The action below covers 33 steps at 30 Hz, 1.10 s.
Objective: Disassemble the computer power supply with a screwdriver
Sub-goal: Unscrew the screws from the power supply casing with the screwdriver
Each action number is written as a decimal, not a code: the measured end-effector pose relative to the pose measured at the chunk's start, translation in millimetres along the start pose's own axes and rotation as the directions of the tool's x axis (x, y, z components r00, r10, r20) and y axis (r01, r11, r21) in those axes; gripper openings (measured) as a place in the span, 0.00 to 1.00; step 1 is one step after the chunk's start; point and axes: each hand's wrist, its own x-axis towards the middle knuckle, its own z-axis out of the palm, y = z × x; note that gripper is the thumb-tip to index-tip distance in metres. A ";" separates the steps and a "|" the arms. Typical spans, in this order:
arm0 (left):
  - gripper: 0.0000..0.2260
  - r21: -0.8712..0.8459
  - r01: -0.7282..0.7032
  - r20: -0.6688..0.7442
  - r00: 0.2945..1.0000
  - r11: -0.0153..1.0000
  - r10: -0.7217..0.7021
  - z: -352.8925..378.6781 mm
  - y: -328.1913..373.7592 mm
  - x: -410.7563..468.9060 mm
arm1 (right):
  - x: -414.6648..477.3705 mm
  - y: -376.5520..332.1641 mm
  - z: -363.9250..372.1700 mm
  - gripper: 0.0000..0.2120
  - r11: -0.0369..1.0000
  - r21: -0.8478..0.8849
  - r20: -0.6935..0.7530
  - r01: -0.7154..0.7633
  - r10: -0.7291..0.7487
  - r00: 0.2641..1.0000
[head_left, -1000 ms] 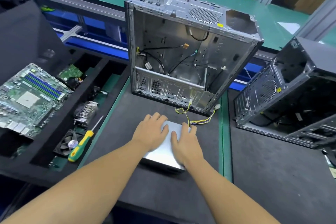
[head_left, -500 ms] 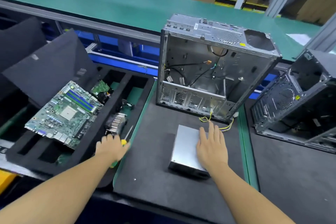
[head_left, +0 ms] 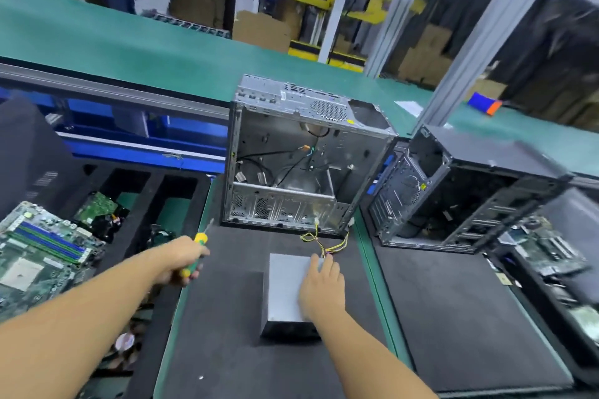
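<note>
On power supply, right hand; left hand seemingly grips screwdriver.

A slim screwdriver has a plastic handle banded yellow, green, yellow. The rectangular metal power supply box is plain silver-grey; its thin wires are yellow and black. The flat foam mat is matt black. The open steel computer case is bare silver with a dotted mesh vent. The square circuit board is green with blue stripes.
</note>
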 end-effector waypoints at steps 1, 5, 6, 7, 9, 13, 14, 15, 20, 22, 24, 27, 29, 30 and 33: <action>0.04 -0.028 0.006 0.071 0.997 1.000 -0.004 12.4 8.4 -4.8 | -0.2 -4.3 -6.1 0.34 0.998 0.021 -0.029 0.060 -0.059 0.998; 0.02 0.035 -0.029 0.332 0.943 0.999 0.016 66.3 38.4 -30.5 | -10.7 -27.2 -33.3 0.49 0.887 0.210 -0.268 0.411 -0.352 0.897; 0.02 0.050 -0.060 0.397 0.917 0.997 0.035 75.3 45.9 -38.7 | -14.7 -31.8 -40.0 0.50 0.844 0.251 -0.277 0.475 -0.407 0.870; 0.04 0.065 -0.098 0.463 0.884 0.993 0.057 80.6 53.5 -45.2 | -19.1 -34.1 -47.1 0.49 0.807 0.306 -0.263 0.505 -0.438 0.859; 0.07 0.084 -0.165 0.640 0.765 0.983 0.074 80.6 68.1 -57.6 | -26.5 -30.9 -61.1 0.39 0.778 0.378 -0.226 0.502 -0.448 0.865; 0.16 0.078 -0.199 0.893 0.450 0.977 0.020 74.4 90.8 -67.3 | -41.4 -8.6 -70.8 0.27 0.729 0.447 -0.273 0.518 -0.440 0.855; 0.20 0.083 -0.228 0.889 0.456 0.970 0.031 77.4 95.0 -66.4 | -44.1 -2.8 -69.6 0.29 0.704 0.515 -0.273 0.489 -0.406 0.872; 0.23 0.080 -0.243 0.877 0.478 0.967 0.047 81.8 99.5 -64.3 | -44.9 2.8 -69.6 0.28 0.685 0.577 -0.262 0.445 -0.361 0.895; 0.32 0.075 -0.341 0.627 0.747 0.937 0.222 105.5 115.9 -46.2 | -34.0 30.3 -86.8 0.12 0.502 0.833 -0.199 0.234 -0.123 0.972; 0.27 0.125 -0.443 0.279 0.874 0.888 0.397 118.1 112.5 -32.1 | -27.7 41.0 -90.7 0.06 0.288 0.939 -0.208 0.186 0.048 0.977; 0.21 0.305 -0.526 0.102 0.847 0.794 0.522 129.0 100.7 -17.3 | -19.3 54.6 -94.2 0.03 -0.010 0.990 -0.134 0.139 0.200 0.971; 0.15 0.608 -0.536 0.149 0.802 0.585 0.579 159.4 76.2 -0.6 | -4.5 70.3 -101.6 0.04 -0.368 0.927 0.012 0.079 0.238 0.971; 0.20 0.677 -0.544 0.171 0.771 0.496 0.613 184.2 63.5 9.1 | 5.1 75.9 -105.0 0.06 -0.446 0.893 0.052 0.063 0.241 0.969; 0.21 0.683 -0.551 0.176 0.761 0.479 0.625 192.5 58.3 14.4 | 8.8 77.6 -106.6 0.06 -0.450 0.891 0.053 0.063 0.239 0.970; 0.21 0.757 -0.533 0.217 0.752 0.379 0.622 197.6 42.3 30.2 | 20.4 84.7 -112.4 0.14 -0.440 0.894 0.015 0.084 0.216 0.976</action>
